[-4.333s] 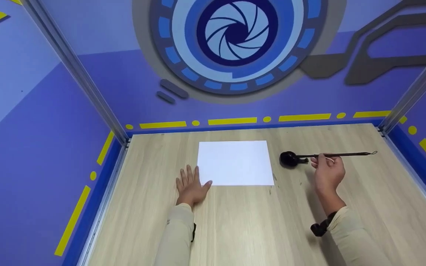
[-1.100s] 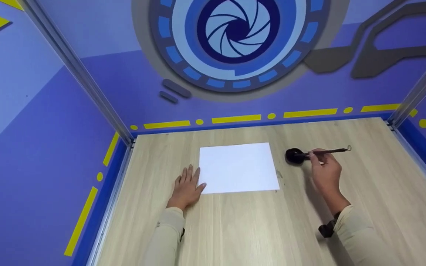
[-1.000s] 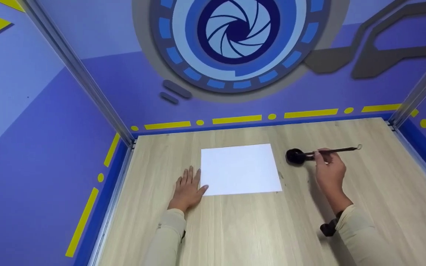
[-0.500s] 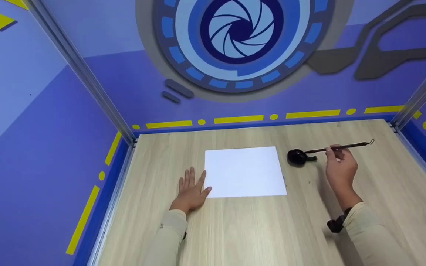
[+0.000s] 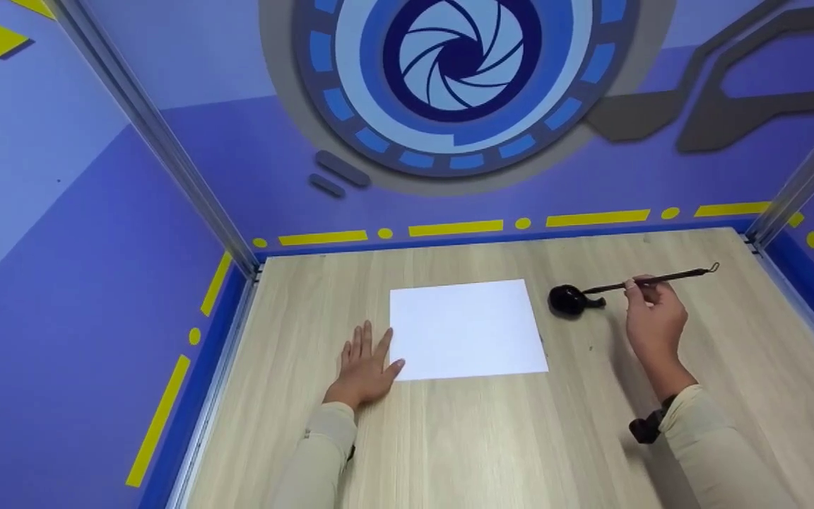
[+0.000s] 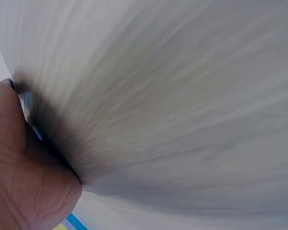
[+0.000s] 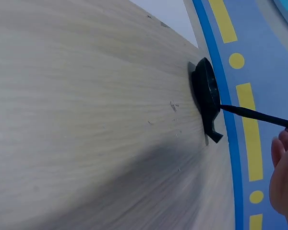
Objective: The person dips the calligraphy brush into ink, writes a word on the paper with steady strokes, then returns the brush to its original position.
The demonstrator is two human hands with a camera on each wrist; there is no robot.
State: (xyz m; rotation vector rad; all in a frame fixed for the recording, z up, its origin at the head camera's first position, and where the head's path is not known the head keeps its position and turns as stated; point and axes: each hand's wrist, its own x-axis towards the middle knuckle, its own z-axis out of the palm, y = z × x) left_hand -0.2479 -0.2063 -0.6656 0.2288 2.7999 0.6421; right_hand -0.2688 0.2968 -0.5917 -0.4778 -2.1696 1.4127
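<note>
A white sheet of paper (image 5: 467,331) lies on the wooden table. Along its left edge rests my left hand (image 5: 364,371), fingers spread, the thumb at the lower left corner; in the left wrist view only the lower part of the hand (image 6: 26,163) shows. My right hand (image 5: 656,324) pinches a dark calligraphy brush (image 5: 682,276) with a hanging loop at its end. The brush tip is at the right rim of a small black ink dish (image 5: 568,301) with a curved stem. In the right wrist view the brush (image 7: 259,115) meets the dish's (image 7: 206,88) rim side.
Blue-purple printed panels (image 5: 407,212) with yellow marks enclose the table (image 5: 463,438) at the back and sides. Metal posts (image 5: 145,127) stand at the corners. Small dark specks (image 7: 174,106) dot the wood near the dish.
My right hand has moved to the right, drawing the brush tip from over the ink dish to its right rim. My left hand stays by the paper's edge. The view has shifted slightly.
</note>
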